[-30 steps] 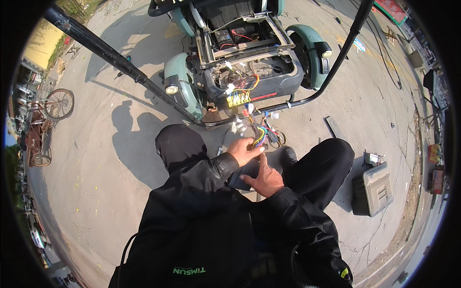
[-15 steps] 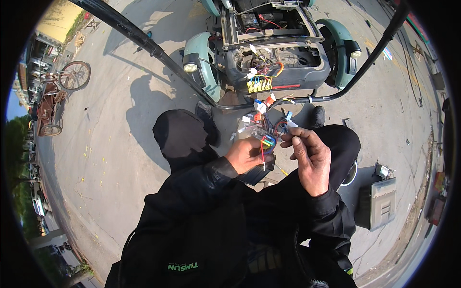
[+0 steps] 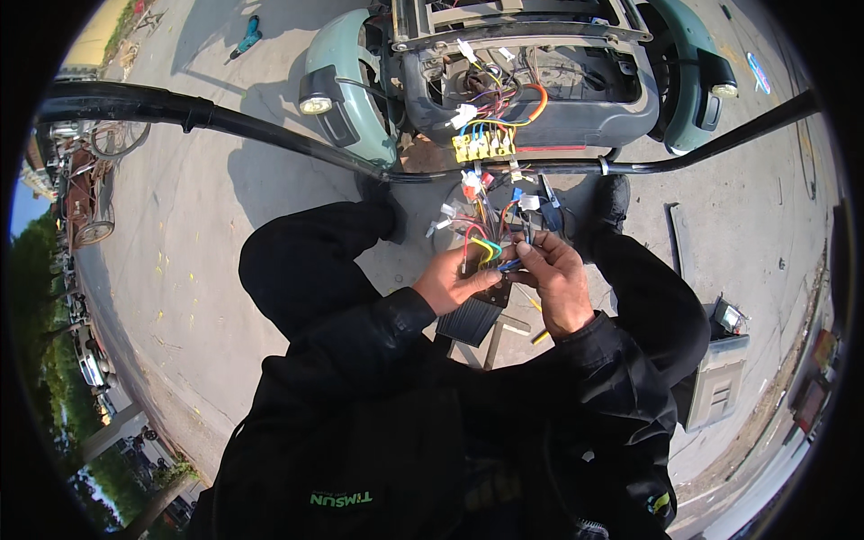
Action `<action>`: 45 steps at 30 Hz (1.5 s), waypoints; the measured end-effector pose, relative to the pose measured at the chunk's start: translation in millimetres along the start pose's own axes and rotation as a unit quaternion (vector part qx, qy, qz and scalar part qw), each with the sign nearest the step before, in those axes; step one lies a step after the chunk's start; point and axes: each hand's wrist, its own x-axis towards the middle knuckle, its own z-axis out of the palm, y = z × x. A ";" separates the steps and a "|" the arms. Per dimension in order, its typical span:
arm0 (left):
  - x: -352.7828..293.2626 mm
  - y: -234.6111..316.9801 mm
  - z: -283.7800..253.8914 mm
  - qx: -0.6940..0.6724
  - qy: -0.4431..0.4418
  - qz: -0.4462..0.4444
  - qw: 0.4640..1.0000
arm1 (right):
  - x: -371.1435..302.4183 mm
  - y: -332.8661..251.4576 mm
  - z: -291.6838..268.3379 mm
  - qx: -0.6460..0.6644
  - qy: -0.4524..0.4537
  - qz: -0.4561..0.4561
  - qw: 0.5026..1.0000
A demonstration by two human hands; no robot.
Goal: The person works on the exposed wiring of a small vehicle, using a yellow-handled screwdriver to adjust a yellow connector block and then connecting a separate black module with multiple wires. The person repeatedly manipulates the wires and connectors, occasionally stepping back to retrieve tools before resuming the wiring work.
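Observation:
A bundle of coloured wires [image 3: 487, 246] with white, red and blue plug connectors rises between my two hands. My left hand [image 3: 450, 283] is closed around the lower part of this bundle, with red, yellow and green leads showing above its fingers. Thumb and fingers of my right hand [image 3: 562, 286] pinch dark wires close beside it. Below my left hand sits a black finned controller box [image 3: 470, 321], partly covered by that hand. A white connector [image 3: 529, 203] stands just beyond my right fingertips. Exactly which wire ends lie between the fingers is hidden.
Ahead stands a green vehicle with its front open, a yellow terminal block [image 3: 483, 146] hanging from it. A black bar [image 3: 297, 142] crosses before it. A teal power drill [image 3: 247, 38] lies far left; a grey plastic case [image 3: 718, 385] lies right.
My right hand has come down and left, against the wire bundle by my left hand. The view has shifted, so the vehicle looks larger and the drill shows more fully.

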 end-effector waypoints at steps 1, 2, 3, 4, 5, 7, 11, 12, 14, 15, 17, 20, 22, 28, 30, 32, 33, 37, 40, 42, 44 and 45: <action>1.9 -3.5 1.2 -0.007 0.010 0.000 1.000 | 1.4 9.3 -1.3 0.048 0.043 0.019 0.998; 4.4 -6.3 1.4 -0.012 0.020 0.002 1.000 | 3.6 17.3 -1.4 0.044 0.031 -0.017 0.998; 7.2 -8.6 1.5 -0.019 0.027 -0.001 0.999 | 4.0 22.8 -1.7 0.055 0.020 -0.033 0.998; 10.8 -11.0 1.4 0.020 0.031 0.039 0.999 | 4.4 26.8 -1.9 0.065 0.019 -0.039 0.997; 13.3 -13.0 1.0 -0.002 0.040 -0.005 0.999 | 4.7 29.3 -1.6 0.088 0.013 -0.043 0.995; 17.3 -17.0 1.9 -0.051 0.060 -0.095 0.992 | 4.6 30.8 -1.9 0.056 0.037 -0.023 0.997; 27.0 -29.0 14.2 -0.082 0.092 -0.038 0.992 | 7.3 31.6 -5.3 0.056 0.052 -0.004 0.997; 27.9 -32.7 15.4 -0.105 0.099 -0.034 0.989 | 8.8 32.8 -6.6 0.078 0.050 0.000 0.996; 27.8 -41.7 15.1 -0.153 0.095 -0.023 0.983 | 11.2 36.3 -8.5 0.083 0.048 0.045 0.994; 26.3 -46.3 12.7 -0.108 0.106 -0.063 0.986 | 11.5 37.7 -8.2 0.100 0.025 0.038 0.994; 21.5 -55.3 4.9 -0.025 0.102 -0.094 0.990 | 11.2 38.8 -3.8 0.004 -0.001 0.002 1.000; 14.0 -67.5 3.1 0.154 0.059 0.009 0.986 | 1.9 31.7 9.1 -0.234 -0.112 -0.133 0.957; 3.1 -71.5 10.6 0.141 0.040 0.016 0.989 | -13.9 24.2 20.1 -0.394 -0.134 -0.233 0.879; -37.1 -51.9 27.9 0.125 0.030 0.062 0.990 | -67.5 15.6 15.4 -0.364 0.124 -0.419 0.823; -43.1 -39.6 25.4 0.160 0.048 0.104 0.980 | -80.0 21.5 8.7 -0.219 0.185 -0.195 0.938; -42.0 -29.0 26.9 0.098 -0.015 0.052 0.994 | -86.3 28.0 9.5 -0.113 0.088 -0.011 0.990; -38.8 -24.3 30.5 0.086 -0.029 0.087 0.992 | -87.1 32.2 15.8 -0.006 0.045 0.048 0.998; -31.1 -5.8 47.0 0.146 -0.030 0.086 0.985 | -74.9 42.2 55.4 0.004 0.121 -0.076 0.990; -52.3 6.5 54.5 -0.045 0.022 0.096 0.994 | -53.6 41.3 59.4 0.151 0.199 -0.118 0.961; -61.5 12.3 51.6 0.219 0.020 0.258 0.941 | -49.4 42.8 53.0 0.232 0.225 -0.097 0.941; -67.1 13.0 53.4 0.354 0.057 0.234 0.904 | -56.3 43.3 43.0 0.295 0.178 -0.015 0.939; -65.9 13.0 53.4 0.341 0.039 0.193 0.919 | -62.2 42.5 39.2 0.321 0.144 -0.007 0.936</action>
